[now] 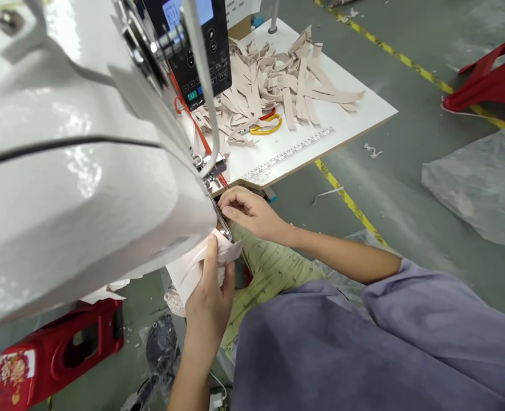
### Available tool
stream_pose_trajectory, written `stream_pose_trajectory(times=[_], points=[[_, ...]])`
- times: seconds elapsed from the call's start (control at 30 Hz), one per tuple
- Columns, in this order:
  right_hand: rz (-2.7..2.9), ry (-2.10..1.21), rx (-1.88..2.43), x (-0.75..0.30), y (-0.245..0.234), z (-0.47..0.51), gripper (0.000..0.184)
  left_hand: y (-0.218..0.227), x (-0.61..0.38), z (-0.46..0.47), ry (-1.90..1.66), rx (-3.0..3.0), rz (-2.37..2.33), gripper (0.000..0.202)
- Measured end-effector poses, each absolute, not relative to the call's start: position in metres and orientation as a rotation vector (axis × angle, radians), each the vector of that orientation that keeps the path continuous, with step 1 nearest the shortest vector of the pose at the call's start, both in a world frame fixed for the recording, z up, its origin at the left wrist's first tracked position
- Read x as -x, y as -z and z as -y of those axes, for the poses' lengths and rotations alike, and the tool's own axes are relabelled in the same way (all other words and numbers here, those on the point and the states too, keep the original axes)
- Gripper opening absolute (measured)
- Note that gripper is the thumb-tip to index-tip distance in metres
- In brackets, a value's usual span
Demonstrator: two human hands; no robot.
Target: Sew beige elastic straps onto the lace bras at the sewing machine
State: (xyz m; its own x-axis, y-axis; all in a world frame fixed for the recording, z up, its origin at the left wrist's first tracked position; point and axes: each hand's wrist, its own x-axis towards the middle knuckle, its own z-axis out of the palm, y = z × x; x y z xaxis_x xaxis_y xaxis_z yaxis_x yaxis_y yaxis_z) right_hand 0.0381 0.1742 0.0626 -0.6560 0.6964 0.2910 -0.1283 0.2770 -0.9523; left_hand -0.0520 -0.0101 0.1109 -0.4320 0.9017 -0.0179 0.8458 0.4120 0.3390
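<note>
A large white sewing machine (106,188) fills the left of the head view. My left hand (209,294) pinches pale pink fabric (188,268) just below the end of the machine, thumb and fingers on either side of the cloth. A loose flap of the fabric sticks out beside a shiny metal part (223,225). Above it, my right hand (254,214) is closed, with fingers curled and their tips close to that metal part. Whatever those fingertips hold, if anything, is hidden behind them and the machine.
On the white table (355,123) lie a heap of pale fabric strips (286,80), yellow-handled scissors (267,125) and a printed ruler (289,154). A control panel (207,57) stands behind the machine. Red plastic stools (64,357) and plastic sheeting (483,182) are on the floor.
</note>
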Motion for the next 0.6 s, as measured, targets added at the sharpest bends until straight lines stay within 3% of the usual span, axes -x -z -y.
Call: stream_pose_trajectory(times=[0.27, 0.43, 0.6], points=[[1.745, -1.653, 0.459, -0.051, -0.061, -0.159, 0.018, -0.110, 0.049, 0.010, -0.404, -1.538, -2.440, 0.063], [1.744, -1.695, 0.505, -0.056, -0.056, -0.153, 0.023, -0.106, 0.041, 0.015, -0.485, -1.415, -2.531, 0.090], [1.797, -1.627, 0.566, -0.059, -0.058, -0.146, 0.031, -0.095, 0.041, 0.013, -0.496, -1.365, -2.530, 0.095]])
